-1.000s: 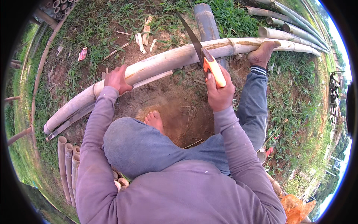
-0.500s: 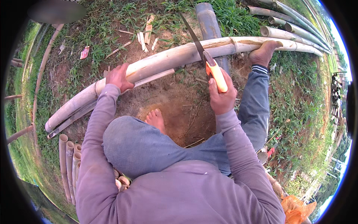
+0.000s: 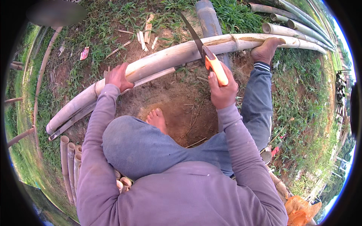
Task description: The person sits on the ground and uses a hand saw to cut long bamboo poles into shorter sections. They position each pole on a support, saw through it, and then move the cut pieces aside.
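A long pale bamboo pole point(image 3: 162, 56) lies across in front of me. My left hand point(image 3: 119, 78) is wrapped over it on the left side, gripping it. In my right hand point(image 3: 223, 89) is the orange handle of a handsaw point(image 3: 215, 69); its dark blade crosses the pole's top and points away to the upper left. My right foot point(image 3: 265, 51) presses on the pole farther right. Beneath the pole, a thicker grey bamboo piece point(image 3: 208, 19) runs away from me. A split bamboo strip point(image 3: 154, 77) lies along the pole's near side.
More bamboo poles point(image 3: 298, 32) lie at the upper right. Cut bamboo tubes point(image 3: 65, 162) stand at the lower left, and wood splinters point(image 3: 148, 30) litter the grass beyond the pole. My left foot point(image 3: 156, 119) rests on bare soil. An orange net bag point(image 3: 299, 211) sits at lower right.
The saw and my right hand have shifted slightly up and to the left, with the blade still across the pole. My left hand keeps its grip on the pole.
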`<state>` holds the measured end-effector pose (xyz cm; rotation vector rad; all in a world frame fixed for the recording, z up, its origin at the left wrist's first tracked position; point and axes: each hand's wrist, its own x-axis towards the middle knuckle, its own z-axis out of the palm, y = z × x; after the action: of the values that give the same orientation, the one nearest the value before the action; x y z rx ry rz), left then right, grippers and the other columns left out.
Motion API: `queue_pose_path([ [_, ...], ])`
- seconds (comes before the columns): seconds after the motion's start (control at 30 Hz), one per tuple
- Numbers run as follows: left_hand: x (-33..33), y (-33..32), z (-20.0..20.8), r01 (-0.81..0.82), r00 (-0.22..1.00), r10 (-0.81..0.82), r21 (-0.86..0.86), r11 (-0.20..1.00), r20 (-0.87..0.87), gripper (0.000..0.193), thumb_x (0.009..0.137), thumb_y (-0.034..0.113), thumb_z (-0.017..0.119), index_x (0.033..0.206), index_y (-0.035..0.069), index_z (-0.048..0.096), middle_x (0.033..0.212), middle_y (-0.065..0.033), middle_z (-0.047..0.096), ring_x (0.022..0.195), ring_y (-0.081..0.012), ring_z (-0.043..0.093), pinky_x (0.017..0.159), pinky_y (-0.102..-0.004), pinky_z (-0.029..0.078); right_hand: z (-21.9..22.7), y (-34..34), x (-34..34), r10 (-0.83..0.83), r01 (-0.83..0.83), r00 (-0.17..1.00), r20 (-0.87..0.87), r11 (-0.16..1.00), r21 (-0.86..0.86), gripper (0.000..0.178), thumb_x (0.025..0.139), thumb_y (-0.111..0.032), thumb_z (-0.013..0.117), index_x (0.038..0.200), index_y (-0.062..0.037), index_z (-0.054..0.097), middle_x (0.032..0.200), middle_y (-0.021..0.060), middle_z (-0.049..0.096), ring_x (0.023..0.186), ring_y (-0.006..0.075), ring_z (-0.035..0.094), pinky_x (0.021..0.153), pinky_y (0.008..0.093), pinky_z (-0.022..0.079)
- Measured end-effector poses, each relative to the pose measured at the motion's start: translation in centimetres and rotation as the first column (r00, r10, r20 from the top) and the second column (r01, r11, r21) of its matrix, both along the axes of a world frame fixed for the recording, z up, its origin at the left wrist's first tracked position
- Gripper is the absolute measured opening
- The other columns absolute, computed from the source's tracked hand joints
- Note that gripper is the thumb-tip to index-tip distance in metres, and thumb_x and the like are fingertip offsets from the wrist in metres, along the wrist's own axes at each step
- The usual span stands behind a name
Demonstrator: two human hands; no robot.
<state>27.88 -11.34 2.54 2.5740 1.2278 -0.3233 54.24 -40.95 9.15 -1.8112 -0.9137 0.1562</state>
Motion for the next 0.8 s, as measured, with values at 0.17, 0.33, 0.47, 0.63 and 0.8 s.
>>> queue_pose_path([
  [0.17, -0.3, 0.6, 0.6, -0.024, 1.0, 0.024, -0.025, 0.999, 0.011, 0.093, 0.062, 0.034, 0.092, 0.145, 0.015, 0.056, 0.137, -0.0165, 0.068, 0.124, -0.0409, 0.066, 0.107, -0.0489, 0.054, 0.2, -5.1, -2.0, 0.004, -0.004, 0.999, 0.049, 1.0, 0.011, 0.046, 0.095, -0.002, 0.073, 0.138, 0.0079, 0.063, 0.131, 0.022, 0.074, 0.112, 0.0249, 0.077, 0.094, 0.0355, 0.06],
  [0.33, -0.4, -0.1, 0.0, -0.02, 1.0, 0.02, -0.058, 0.998, 0.0, 0.091, 0.062, 0.032, 0.092, 0.143, 0.015, 0.055, 0.133, -0.0188, 0.069, 0.121, -0.0423, 0.067, 0.104, -0.0503, 0.055, 3.4, -16.4, -7.0, 0.025, -0.035, 0.98, -0.196, 0.998, -0.048, 0.051, 0.1, 0.0, 0.065, 0.145, 0.0146, 0.05, 0.137, 0.0292, 0.068, 0.121, 0.0325, 0.073, 0.101, 0.0404, 0.063],
  [0.47, -0.1, 0.2, -0.6, -0.003, 1.0, 0.003, -0.029, 1.0, 0.002, 0.089, 0.062, 0.032, 0.092, 0.141, 0.014, 0.056, 0.13, -0.0186, 0.07, 0.12, -0.0422, 0.067, 0.104, -0.0504, 0.055, -0.3, -4.9, -2.6, -0.024, 0.025, 0.997, -0.075, 1.0, 0.014, 0.047, 0.097, -0.003, 0.073, 0.14, 0.0098, 0.059, 0.131, 0.0226, 0.073, 0.113, 0.0261, 0.076, 0.094, 0.035, 0.061],
  [0.63, -0.8, 0.0, -0.2, 0.016, 0.999, -0.017, 0.019, 1.0, 0.031, 0.091, 0.062, 0.035, 0.092, 0.144, 0.016, 0.057, 0.131, -0.0169, 0.071, 0.118, -0.0404, 0.07, 0.102, -0.0498, 0.056, 0.0, -1.3, -1.1, -0.03, 0.032, 0.999, -0.04, 0.999, 0.037, 0.047, 0.095, -0.004, 0.076, 0.139, 0.0063, 0.063, 0.125, 0.0202, 0.076, 0.107, 0.0233, 0.077, 0.091, 0.0353, 0.06],
  [0.8, -0.5, 0.3, -0.7, 0.014, 1.0, -0.014, -0.008, 1.0, 0.013, 0.093, 0.062, 0.036, 0.092, 0.146, 0.016, 0.057, 0.131, -0.0169, 0.071, 0.118, -0.0393, 0.07, 0.101, -0.0497, 0.057, 3.1, -16.7, -7.6, 0.036, -0.038, 0.996, -0.082, 0.999, -0.023, 0.05, 0.098, 0.0, 0.067, 0.143, 0.0163, 0.052, 0.133, 0.0294, 0.07, 0.122, 0.0335, 0.073, 0.103, 0.04, 0.061],
])
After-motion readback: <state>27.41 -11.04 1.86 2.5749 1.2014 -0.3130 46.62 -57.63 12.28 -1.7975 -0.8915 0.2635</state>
